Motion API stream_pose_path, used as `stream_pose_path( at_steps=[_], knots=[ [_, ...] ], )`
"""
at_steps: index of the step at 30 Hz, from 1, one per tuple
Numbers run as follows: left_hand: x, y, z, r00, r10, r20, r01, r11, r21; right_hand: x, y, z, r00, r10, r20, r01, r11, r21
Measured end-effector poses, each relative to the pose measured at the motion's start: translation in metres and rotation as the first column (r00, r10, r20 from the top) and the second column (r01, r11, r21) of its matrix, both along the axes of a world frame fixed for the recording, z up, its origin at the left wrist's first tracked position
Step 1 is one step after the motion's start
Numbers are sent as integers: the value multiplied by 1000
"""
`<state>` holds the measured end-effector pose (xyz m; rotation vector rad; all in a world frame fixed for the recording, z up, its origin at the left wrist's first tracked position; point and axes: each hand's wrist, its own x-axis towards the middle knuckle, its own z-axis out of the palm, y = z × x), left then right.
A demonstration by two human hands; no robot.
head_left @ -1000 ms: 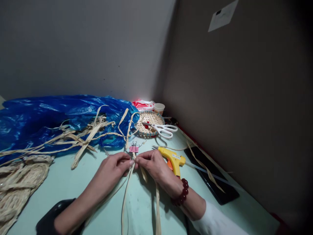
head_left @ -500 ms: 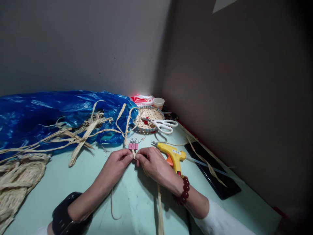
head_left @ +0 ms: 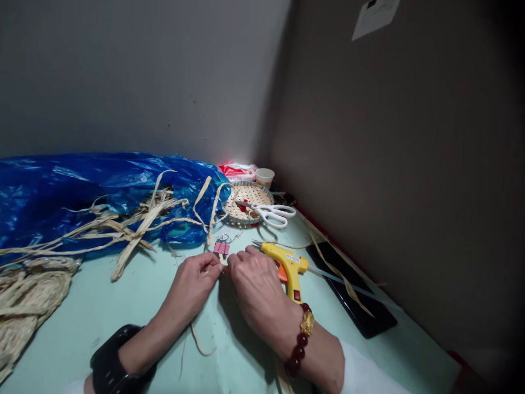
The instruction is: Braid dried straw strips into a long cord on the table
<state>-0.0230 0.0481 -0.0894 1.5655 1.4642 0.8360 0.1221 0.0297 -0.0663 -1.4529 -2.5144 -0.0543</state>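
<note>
A pink binder clip grips the top of a pale fibre strip near the table's middle. Just below the clip, my left hand pinches the strip between thumb and fingertips. My right hand, back turned up, has its fingers curled at the same strip, fingertips partly hidden. One thin strand trails from below my left hand, and a wider strip shows under my right wrist. Right of my right hand lies a yellow glue gun.
White-handled scissors lie across a round woven basket. Behind are a paper cup and a red-white packet. A blue plastic bag with fibre strips is left; a black tablet-like object is right.
My right hand has rolled over so its back faces up, turning the bracelet's gold bead into view. My left hand keeps its pinch. The view has shifted slightly.
</note>
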Motion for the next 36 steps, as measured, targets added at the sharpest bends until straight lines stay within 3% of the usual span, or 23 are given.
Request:
stream_pose_path(
  at_steps=[8, 14, 18, 21, 23, 25, 30, 36],
  knots=[
    [1, -3, 2, 995, 39, 97, -35, 998, -47, -14, -20, -3, 999, -37, -32, 38, 999, 11],
    [-5, -6, 2, 957, 32, 288, 37, 972, -230, -27, -25, -17, 996, 72, 44, -79, 979, 188],
    [-10, -7, 2, 938, 34, 344, 63, 962, -266, -27, -25, -21, 987, 150, 51, -158, 951, 264],
    [-11, -7, 4, 935, 51, 350, 53, 959, -279, -12, -18, -6, 981, 150, -120, -135, 983, 123],
    [-11, -6, 6, 931, 56, 360, 54, 956, -288, 1, -8, 7, 948, 14, -318, -45, 995, -91],
    [-10, -6, 8, 924, 46, 379, 73, 953, -295, 12, 2, 16, 876, -131, -465, 41, 979, -199],
    [-8, -7, 12, 907, 41, 420, 102, 944, -312, 13, 13, 8, 803, -111, -586, -206, 870, -447],
    [-7, -7, 15, 930, -91, 355, 169, 966, -195, 7, 15, -1, 733, -126, -669, -294, 828, -478]
  ],
)
